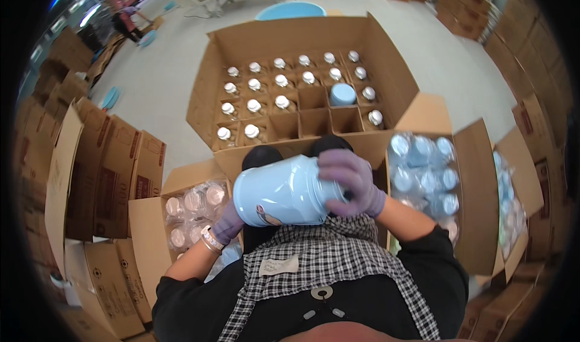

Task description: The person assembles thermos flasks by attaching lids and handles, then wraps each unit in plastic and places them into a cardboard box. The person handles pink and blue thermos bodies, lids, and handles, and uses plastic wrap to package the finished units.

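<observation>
A large light blue bottle point(275, 191) lies tilted on its side in front of me, its narrower neck pointing right. My left hand point(228, 223), in a purple glove, holds it at the base, most of its fingers hidden behind. Around the neck end curl the gloved fingers of my right hand point(356, 184); the mouth of the bottle is partly covered by them. Just beyond stands an open cardboard box point(199, 103) with dividers. Its cells hold several clear bottles with white caps point(281, 102) and one light blue round top point(343, 94). A few front cells show only cardboard.
At my left an open box point(145, 236) holds pink-topped items point(214, 194) in clear plastic. On my right another open box point(477, 191) holds plastic-wrapped blue-topped ones point(428, 180). Stacked cartons point(109, 167) line both sides. A blue basin point(290, 10) sits behind the divided box; a person point(124, 19) stands far left.
</observation>
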`<state>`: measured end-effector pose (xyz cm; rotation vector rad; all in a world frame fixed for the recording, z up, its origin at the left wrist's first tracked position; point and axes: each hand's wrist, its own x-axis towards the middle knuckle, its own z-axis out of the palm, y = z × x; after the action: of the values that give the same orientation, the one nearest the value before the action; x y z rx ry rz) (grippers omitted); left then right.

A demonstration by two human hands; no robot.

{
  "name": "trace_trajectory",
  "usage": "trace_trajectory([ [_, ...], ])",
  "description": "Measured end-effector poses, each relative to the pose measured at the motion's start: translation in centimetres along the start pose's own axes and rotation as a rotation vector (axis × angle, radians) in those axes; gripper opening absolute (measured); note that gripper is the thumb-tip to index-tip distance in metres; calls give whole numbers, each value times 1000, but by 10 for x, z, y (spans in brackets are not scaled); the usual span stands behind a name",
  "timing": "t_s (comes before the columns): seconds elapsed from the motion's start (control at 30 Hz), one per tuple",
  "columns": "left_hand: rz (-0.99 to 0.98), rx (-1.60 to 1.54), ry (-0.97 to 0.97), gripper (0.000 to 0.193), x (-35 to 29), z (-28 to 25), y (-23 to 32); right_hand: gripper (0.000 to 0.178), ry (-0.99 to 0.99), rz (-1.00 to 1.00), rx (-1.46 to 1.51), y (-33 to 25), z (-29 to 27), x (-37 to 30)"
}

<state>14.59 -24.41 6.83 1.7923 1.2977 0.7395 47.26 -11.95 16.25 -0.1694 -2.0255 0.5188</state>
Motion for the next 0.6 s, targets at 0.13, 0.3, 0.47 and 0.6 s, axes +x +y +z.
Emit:
trace_trajectory([
  [0.13, 12, -314, 383, 51, -4, 6, -5, 32, 325, 768, 309, 16, 27, -17],
  [0.3, 150, 306, 551, 44, 4, -22, 37, 48, 147, 1472, 821, 19, 30, -8],
  [0.47, -352, -87, 253, 55, -28, -43, -33, 88, 94, 584, 242, 12, 40, -28],
  [0.6, -427, -353, 391, 60, -55, -33, -20, 82, -21, 612, 163, 21, 25, -18],
])
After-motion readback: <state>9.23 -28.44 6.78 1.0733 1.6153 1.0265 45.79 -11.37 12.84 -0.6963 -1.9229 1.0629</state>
